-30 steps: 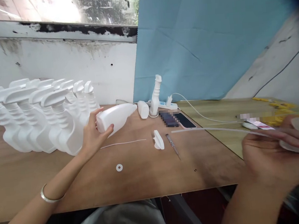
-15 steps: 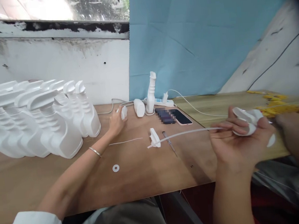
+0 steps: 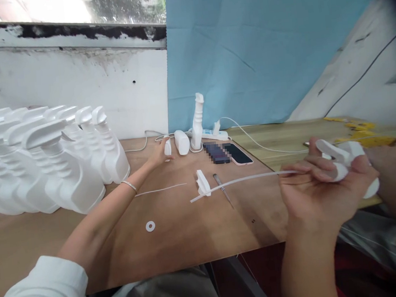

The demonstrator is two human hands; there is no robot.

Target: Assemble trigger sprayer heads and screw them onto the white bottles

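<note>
My right hand (image 3: 321,193) is closed around a white trigger spray head (image 3: 336,159). From it a long thin dip tube (image 3: 242,178) reaches leftward over the table. Stretched toward the back of the table, my left hand (image 3: 157,154) has its fingers around a white plastic piece (image 3: 167,145), partly hidden by the hand. Below the tube's free end lie another white plastic part (image 3: 203,183) and a screwdriver (image 3: 223,190). A white ring washer (image 3: 150,226) and a thin white strip (image 3: 160,189) rest nearer my left forearm.
White spray bottles (image 3: 71,173) crowd the left side. At the back are one upright bottle (image 3: 197,125), a white block-shaped item (image 3: 182,143), a power strip (image 3: 217,134) with cables and two phones (image 3: 240,154). Another person's arm (image 3: 390,173) and yellow items (image 3: 359,134) are at right.
My left hand has shifted slightly toward the back right, around the white piece. My right hand has turned the spray head a little and moved it rightward. The view has shifted slightly.
</note>
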